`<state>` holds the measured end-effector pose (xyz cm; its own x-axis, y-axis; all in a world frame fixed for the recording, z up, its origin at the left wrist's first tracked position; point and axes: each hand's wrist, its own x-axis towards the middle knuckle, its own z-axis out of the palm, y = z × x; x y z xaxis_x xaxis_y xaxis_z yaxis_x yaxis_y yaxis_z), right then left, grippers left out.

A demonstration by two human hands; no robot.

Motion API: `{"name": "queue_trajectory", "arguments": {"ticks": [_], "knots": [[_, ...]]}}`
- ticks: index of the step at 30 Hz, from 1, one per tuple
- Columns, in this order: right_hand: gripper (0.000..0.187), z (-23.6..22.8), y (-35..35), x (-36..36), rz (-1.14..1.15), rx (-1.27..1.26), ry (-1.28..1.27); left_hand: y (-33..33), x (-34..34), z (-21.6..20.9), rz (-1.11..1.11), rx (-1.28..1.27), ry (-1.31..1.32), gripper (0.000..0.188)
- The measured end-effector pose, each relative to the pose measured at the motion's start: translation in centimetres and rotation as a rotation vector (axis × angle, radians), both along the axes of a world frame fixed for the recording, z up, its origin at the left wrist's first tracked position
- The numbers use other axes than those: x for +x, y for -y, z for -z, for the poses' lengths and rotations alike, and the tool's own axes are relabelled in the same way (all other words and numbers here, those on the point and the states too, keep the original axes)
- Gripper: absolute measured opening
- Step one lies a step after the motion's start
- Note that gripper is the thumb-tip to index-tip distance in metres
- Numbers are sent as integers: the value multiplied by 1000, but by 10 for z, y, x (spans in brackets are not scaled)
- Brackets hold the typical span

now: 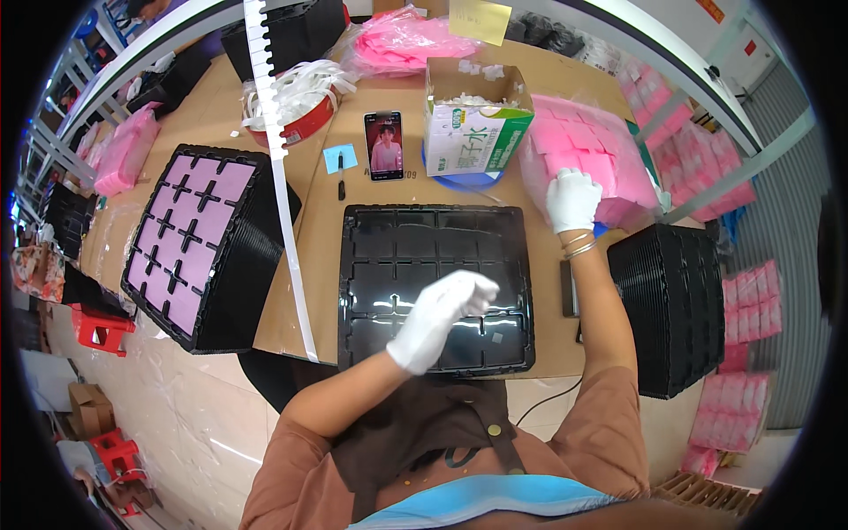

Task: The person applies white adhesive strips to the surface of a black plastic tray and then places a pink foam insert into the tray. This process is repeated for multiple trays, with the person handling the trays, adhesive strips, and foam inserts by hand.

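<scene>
**Meanwhile, gloved hands work between an empty tray and a stack of pink pads**

Seated at a cardboard-covered bench, a person in white gloves splits the work between two spots. The left hand hovers over the black compartment tray, its grip curled narrow and loosely closed; whether anything small sits inside it cannot be told. The tray lies directly beneath that hand, its cells bare and glossy, apparently set square in front of the body so both arms can reach it easily. The right hand, beyond the tray's far right corner, rests fingers spread on a bagged pile of pink foam pads, pressing or picking at the top one, with nothing clearly lifted.

To the left of the left hand, a stack of black trays already carries pink pads in every cell. Another stack of empty black trays stands just right of the right forearm. Beyond the working tray lie a phone, a black pen, an open carton box and a red tub of white strips. A long white strip drapes across the bench between the two tray positions, crowding the left hand's side.
</scene>
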<state>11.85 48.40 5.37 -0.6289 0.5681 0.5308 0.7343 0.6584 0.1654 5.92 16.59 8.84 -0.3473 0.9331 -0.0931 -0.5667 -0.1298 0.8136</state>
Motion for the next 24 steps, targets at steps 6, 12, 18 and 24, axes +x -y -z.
{"name": "queue_trajectory", "arguments": {"ticks": [6, 12, 18, 24], "knots": [[15, -1, -39, 26, -101, -620, -656, -80, -18, 51, 36, -166, -10, 33], [10, -68, 29, 52, -210, 136, -417, -157, 6, 19, 30, -16, -26, 33], [17, -11, 118, 92, -382, -224, -696, -155, 1, -6, -141, -35, 61, 23], [51, 54, 82, 71, -757, -1999, -1804, -30, -51, 12, -211, -226, -22, 31]]}}
